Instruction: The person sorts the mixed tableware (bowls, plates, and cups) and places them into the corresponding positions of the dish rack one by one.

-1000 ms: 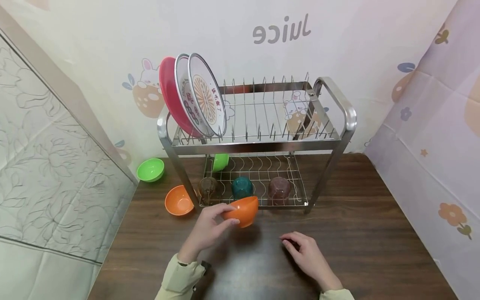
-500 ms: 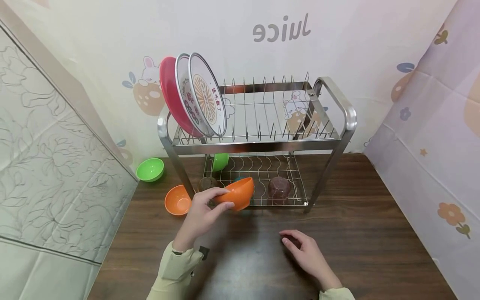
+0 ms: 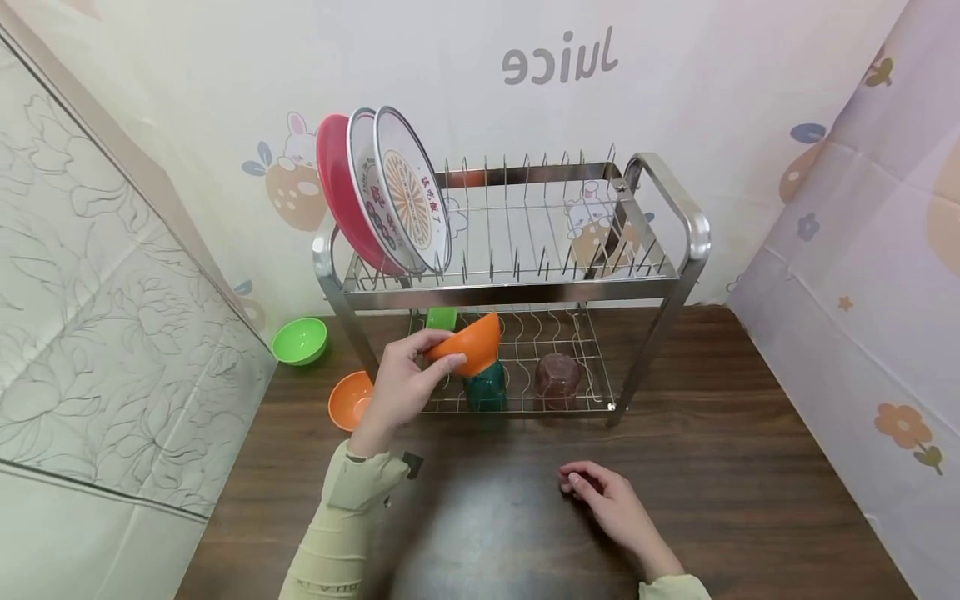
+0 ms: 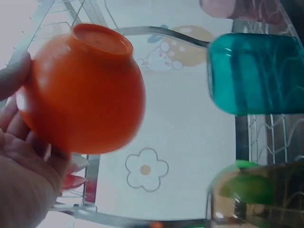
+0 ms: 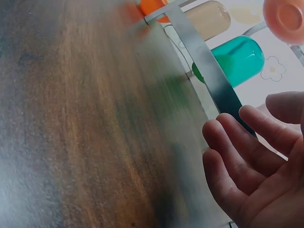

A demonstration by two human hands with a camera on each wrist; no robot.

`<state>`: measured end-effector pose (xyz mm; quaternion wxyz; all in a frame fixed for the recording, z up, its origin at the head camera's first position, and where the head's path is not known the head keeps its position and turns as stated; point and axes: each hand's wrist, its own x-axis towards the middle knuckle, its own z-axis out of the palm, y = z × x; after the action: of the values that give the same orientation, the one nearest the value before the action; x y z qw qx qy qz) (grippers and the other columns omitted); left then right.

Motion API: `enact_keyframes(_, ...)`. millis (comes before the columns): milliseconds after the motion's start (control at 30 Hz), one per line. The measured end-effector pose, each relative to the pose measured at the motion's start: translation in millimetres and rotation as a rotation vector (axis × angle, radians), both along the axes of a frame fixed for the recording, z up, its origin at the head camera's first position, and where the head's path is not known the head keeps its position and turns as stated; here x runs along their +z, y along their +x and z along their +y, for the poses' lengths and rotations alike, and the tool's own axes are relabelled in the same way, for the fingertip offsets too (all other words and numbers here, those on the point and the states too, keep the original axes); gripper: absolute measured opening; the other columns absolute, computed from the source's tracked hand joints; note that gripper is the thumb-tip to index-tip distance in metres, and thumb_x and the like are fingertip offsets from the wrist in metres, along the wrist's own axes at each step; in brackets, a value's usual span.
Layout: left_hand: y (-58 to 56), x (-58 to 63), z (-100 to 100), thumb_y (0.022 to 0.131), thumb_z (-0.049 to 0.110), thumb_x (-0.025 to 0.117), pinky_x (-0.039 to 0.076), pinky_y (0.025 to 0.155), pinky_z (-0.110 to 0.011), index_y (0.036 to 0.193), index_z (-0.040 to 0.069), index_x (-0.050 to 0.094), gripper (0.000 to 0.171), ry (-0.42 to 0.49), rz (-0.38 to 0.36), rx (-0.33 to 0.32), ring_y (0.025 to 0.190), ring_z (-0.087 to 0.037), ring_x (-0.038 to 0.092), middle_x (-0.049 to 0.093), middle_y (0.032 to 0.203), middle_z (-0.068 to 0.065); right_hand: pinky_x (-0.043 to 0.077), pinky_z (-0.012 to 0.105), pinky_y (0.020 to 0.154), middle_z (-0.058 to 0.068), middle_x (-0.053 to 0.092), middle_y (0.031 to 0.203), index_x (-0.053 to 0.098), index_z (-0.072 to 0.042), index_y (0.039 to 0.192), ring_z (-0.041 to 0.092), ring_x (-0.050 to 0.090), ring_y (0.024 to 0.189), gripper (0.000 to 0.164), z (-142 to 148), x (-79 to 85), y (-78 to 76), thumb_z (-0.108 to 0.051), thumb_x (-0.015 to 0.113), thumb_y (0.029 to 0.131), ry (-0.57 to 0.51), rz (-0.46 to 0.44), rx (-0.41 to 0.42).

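Observation:
My left hand (image 3: 403,379) pinches an orange bowl (image 3: 476,343) by its rim, thumb on one side and fingers on the other. The bowl is tilted, and in the left wrist view its round foot (image 4: 102,39) faces up. It is at the front of the rack's lower shelf, overlapping the teal cup (image 3: 486,388) in the head view. Behind it a green bowl (image 3: 442,318) stands on edge on that shelf. My right hand (image 3: 611,508) rests on the table in front of the rack, fingers loosely curled, holding nothing.
A two-tier metal dish rack (image 3: 517,293) holds a red plate (image 3: 351,200) and two white plates (image 3: 414,192) on top. A pinkish cup (image 3: 557,379) and a brown cup (image 4: 256,192) sit below. Left of the rack are another orange bowl (image 3: 348,403) and a green bowl (image 3: 300,342).
My left hand has carried the orange bowl forward and up, from in front of the rack to the lower shelf's opening. My right hand has stayed almost where it was.

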<state>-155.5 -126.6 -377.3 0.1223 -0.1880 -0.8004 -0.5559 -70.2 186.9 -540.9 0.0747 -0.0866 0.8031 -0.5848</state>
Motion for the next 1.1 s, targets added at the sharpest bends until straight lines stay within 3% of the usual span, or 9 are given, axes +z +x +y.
enact_keyframes(233, -26.0, 9.0, 1.6, 0.088, 0.03, 0.078, 0.052, 0.079, -0.035, 0.114, 0.005, 0.071, 0.037, 0.007, -0.089, 0.069, 0.088, -0.02, 0.063, 0.073, 0.103, -0.004, 0.054, 0.026, 0.077, 0.012, 0.072, 0.102, 0.067, 0.001, 0.117, 0.022, 0.069, 0.091, 0.025, 0.2, 0.5, -0.1, -0.017, 0.057, 0.102, 0.03, -0.016, 0.006)
enact_keyframes(400, -42.7, 8.0, 3.5, 0.089, 0.021, 0.077, 0.052, 0.089, -0.037, 0.12, 0.007, 0.068, 0.036, 0.107, -0.142, 0.063, 0.096, -0.021, 0.067, 0.073, 0.108, -0.006, 0.053, 0.024, 0.077, 0.011, 0.072, 0.101, 0.067, 0.0, 0.116, 0.023, 0.068, 0.092, 0.025, 0.8, 2.0, 0.3, -0.018, 0.058, 0.102, 0.044, -0.035, 0.001)
enact_keyframes(567, -60.4, 10.7, 11.0, 0.088, 0.012, 0.077, 0.046, 0.1, -0.039, 0.131, 0.014, 0.057, 0.047, 0.21, -0.204, 0.129, 0.111, -0.02, 0.06, 0.065, 0.127, -0.004, 0.052, 0.024, 0.077, 0.01, 0.072, 0.101, 0.068, 0.0, 0.115, 0.021, 0.068, 0.092, 0.024, 1.4, -0.5, -0.9, -0.018, 0.058, 0.102, 0.049, -0.047, -0.013)
enact_keyframes(667, -72.3, 13.0, 18.6, 0.088, 0.006, 0.075, 0.043, 0.102, -0.038, 0.13, 0.008, 0.057, 0.045, 0.27, -0.263, 0.169, 0.113, -0.022, 0.055, 0.06, 0.128, -0.009, 0.053, 0.024, 0.077, 0.009, 0.072, 0.1, 0.068, -0.001, 0.114, 0.02, 0.068, 0.091, 0.024, 2.1, -2.9, -2.4, -0.018, 0.058, 0.102, 0.06, -0.048, -0.022)
enact_keyframes(800, -83.7, 14.2, 28.2, 0.092, 0.004, 0.067, 0.044, 0.097, -0.036, 0.122, -0.001, 0.062, 0.03, 0.328, -0.355, 0.221, 0.109, -0.022, 0.054, 0.06, 0.122, -0.013, 0.053, 0.025, 0.077, 0.007, 0.072, 0.098, 0.069, -0.002, 0.114, 0.019, 0.068, 0.09, 0.024, 2.4, -4.4, -3.5, -0.02, 0.059, 0.102, 0.076, -0.041, -0.025)
enact_keyframes(967, -94.4, 12.9, 35.6, 0.1, 0.011, 0.058, 0.044, 0.088, -0.031, 0.116, -0.006, 0.06, 0.023, 0.385, -0.368, 0.183, 0.1, -0.018, 0.052, 0.057, 0.119, -0.015, 0.054, 0.025, 0.077, 0.007, 0.072, 0.098, 0.068, -0.001, 0.114, 0.019, 0.068, 0.091, 0.024, 2.4, -5.6, -4.4, -0.019, 0.058, 0.102, 0.085, -0.04, -0.022)
enact_keyframes(1100, -103.5, 10.0, 39.5, 0.098, 0.008, 0.061, 0.046, 0.085, -0.029, 0.111, -0.009, 0.063, 0.022, 0.424, -0.368, 0.122, 0.093, -0.014, 0.054, 0.063, 0.107, -0.012, 0.054, 0.025, 0.078, 0.008, 0.072, 0.1, 0.069, -0.001, 0.113, 0.019, 0.068, 0.091, 0.022, 3.2, -5.4, -3.9, -0.018, 0.059, 0.102, 0.092, -0.046, -0.03)
